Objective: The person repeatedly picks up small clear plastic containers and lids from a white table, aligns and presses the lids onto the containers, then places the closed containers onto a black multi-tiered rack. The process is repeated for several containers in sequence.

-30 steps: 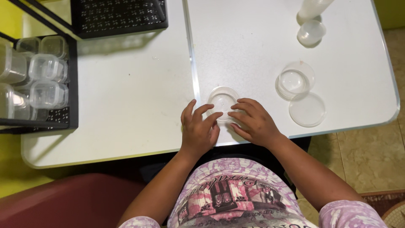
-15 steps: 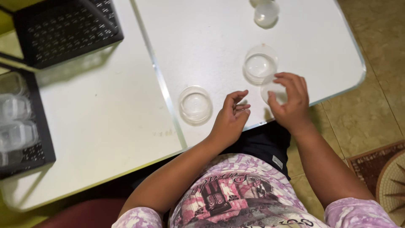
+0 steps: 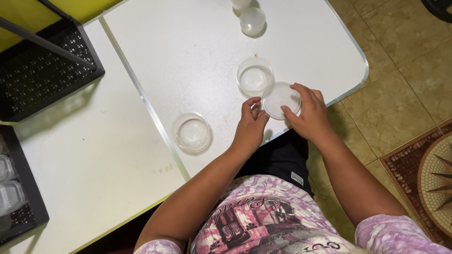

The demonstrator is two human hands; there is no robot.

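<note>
Both hands meet at a clear round lid (image 3: 278, 99) near the table's (image 3: 197, 42) front edge. The right hand (image 3: 308, 115) has its fingers spread over the lid's right rim, thumb at the near edge, so it holds the lid; the left hand (image 3: 251, 126) sits just beside it, fingers loosely curled, fingertips at the lid's left edge — whether they grip it I cannot tell. The lid lies just beside an open clear tub (image 3: 254, 77), overlapping or touching its near rim. By my reading the step in hand is lidding: the lid is taken up and not yet seated, and the next move would call for centring it over the tub and pressing the rim down evenly. Counted: one loose lid, one open tub, one closed tub (image 3: 190, 132) well to the left, one small frosted cup (image 3: 252, 21) at the far edge — and two black racks (image 3: 42, 75), the nearer holding square tubs too cropped to count.
</note>
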